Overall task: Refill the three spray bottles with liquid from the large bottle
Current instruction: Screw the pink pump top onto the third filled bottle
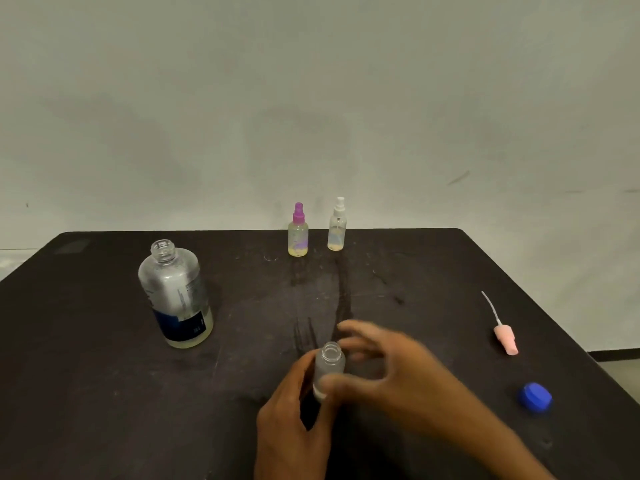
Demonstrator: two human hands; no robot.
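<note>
A small clear spray bottle (330, 362) without its top stands near the table's front, and my left hand (290, 424) grips it from the left. My right hand (388, 367) hovers at its right side with fingers spread, blurred; whether it touches the bottle is unclear. The large bottle (175, 295) stands uncapped at the left, with a little pale liquid at its bottom. Two capped spray bottles stand at the back: one with a purple top (298, 232) and one with a white top (337, 226). A pink spray head (506, 337) with its tube lies at the right.
A blue cap (535, 398) lies near the right front edge of the dark table (104, 393). A plain pale wall rises behind the table. The table's right edge runs diagonally close to the pink spray head.
</note>
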